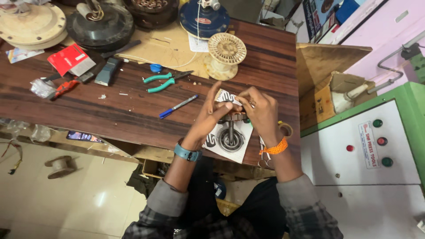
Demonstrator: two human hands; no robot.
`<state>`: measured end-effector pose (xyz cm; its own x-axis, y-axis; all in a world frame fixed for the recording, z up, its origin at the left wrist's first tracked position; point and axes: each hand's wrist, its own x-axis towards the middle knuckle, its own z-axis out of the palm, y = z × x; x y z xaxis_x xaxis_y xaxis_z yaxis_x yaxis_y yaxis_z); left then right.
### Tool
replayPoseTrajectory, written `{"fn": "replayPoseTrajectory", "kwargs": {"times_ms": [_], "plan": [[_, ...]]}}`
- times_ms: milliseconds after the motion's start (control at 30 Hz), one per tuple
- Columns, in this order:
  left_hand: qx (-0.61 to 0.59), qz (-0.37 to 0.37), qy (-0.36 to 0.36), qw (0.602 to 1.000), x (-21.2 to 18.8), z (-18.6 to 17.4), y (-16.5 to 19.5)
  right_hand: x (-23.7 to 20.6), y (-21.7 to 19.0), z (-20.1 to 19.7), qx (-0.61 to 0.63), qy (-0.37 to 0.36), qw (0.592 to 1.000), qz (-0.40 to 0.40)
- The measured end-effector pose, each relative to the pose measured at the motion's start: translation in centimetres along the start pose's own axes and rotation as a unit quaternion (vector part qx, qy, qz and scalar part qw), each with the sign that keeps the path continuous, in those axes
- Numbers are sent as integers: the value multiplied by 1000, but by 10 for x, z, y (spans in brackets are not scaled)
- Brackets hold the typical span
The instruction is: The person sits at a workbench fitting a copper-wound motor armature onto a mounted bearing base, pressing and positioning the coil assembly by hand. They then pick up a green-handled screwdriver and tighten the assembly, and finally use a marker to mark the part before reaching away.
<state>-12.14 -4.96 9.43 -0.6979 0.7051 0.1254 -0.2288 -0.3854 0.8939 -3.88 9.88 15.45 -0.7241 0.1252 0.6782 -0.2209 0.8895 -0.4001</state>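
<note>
Both my hands meet over a small metal motor core with a shaft [231,132], standing on a white printed sheet [230,148] near the front edge of the dark wooden table [110,106]. My left hand [211,116], with a blue watch at the wrist, grips the core's ridged top from the left. My right hand [260,110], wearing an orange thread at the wrist, pinches the same top from the right together with a small white paper strip [224,95]. The core's upper part is mostly hidden by my fingers.
Green-handled pliers [164,80] and a blue pen [178,106] lie left of my hands. A cream wire spool [225,54] stands behind them. Fan motor housings [101,24] line the back. A red packet [68,59] lies far left. A white control cabinet [363,150] stands right.
</note>
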Motion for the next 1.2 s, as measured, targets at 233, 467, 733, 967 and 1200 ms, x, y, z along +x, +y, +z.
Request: {"fn": "replayPoseTrajectory", "kwargs": {"times_ms": [233,467,733,967,1200], "plan": [[82,113,-21,990,-1,-7,-13,-41,-28,10,35,56,991,119],[298,190,-11,935,-3,-10,-8,-88,-38,39,90,68,973,199],[455,265,15,850,-20,15,10,-128,-13,41,163,70,950,256],[508,320,58,798,-31,24,1,-126,10,4,74,85,962,250],[522,318,88,786,-39,28,-6,-80,4,-24,-7,70,991,110]]}}
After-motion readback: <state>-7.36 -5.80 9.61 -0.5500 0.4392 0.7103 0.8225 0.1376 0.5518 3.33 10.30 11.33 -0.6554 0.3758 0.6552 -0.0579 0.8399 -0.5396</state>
